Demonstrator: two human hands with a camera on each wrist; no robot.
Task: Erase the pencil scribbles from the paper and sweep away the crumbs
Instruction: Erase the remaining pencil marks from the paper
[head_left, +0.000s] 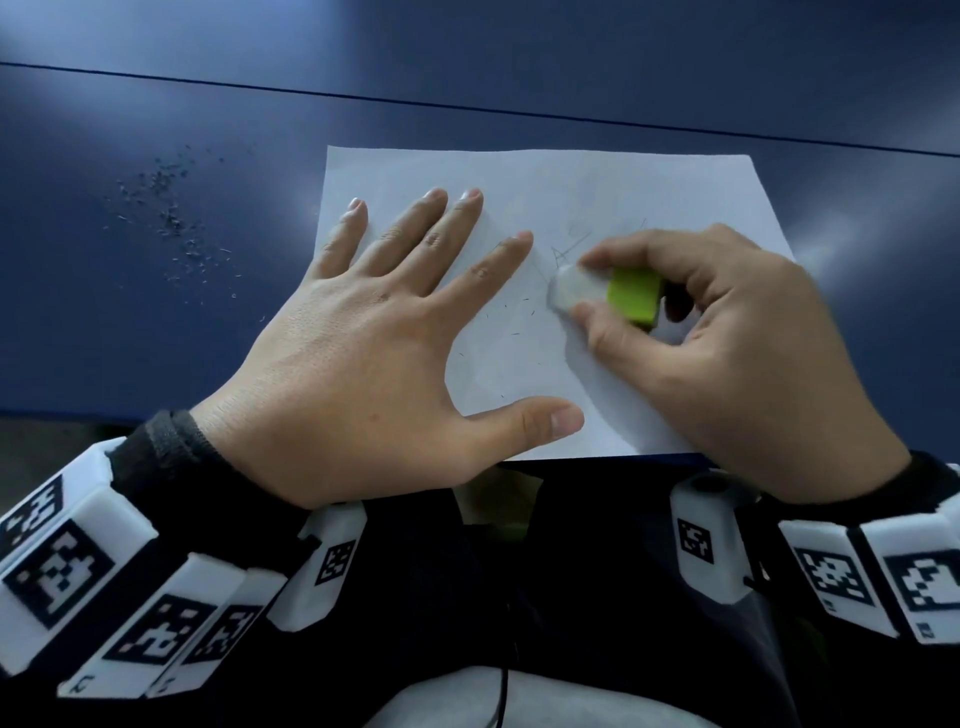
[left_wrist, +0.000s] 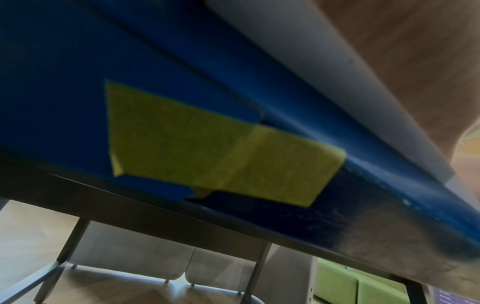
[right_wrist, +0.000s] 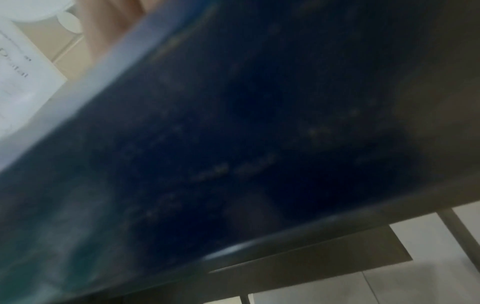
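Note:
A white sheet of paper (head_left: 613, 187) lies on the dark blue table (head_left: 156, 338) at its near edge. My left hand (head_left: 395, 312) lies flat with spread fingers on the sheet's left half, pressing it down. My right hand (head_left: 727, 338) pinches a white eraser (head_left: 574, 287) with a lime-green sleeve (head_left: 636, 299) between thumb and fingers, its white tip down on the paper. Faint pencil scribbles (head_left: 569, 248) show just above the tip. A few dark crumbs (head_left: 514, 317) lie on the sheet between my hands. Both wrist views look under the table's front edge and show neither eraser nor fingers.
A patch of dark crumbs (head_left: 171, 218) is scattered on the table left of the paper. A seam (head_left: 467, 106) crosses the tabletop behind the sheet. In the left wrist view a yellow tape patch (left_wrist: 223, 148) sticks to the table's underside, with table legs below.

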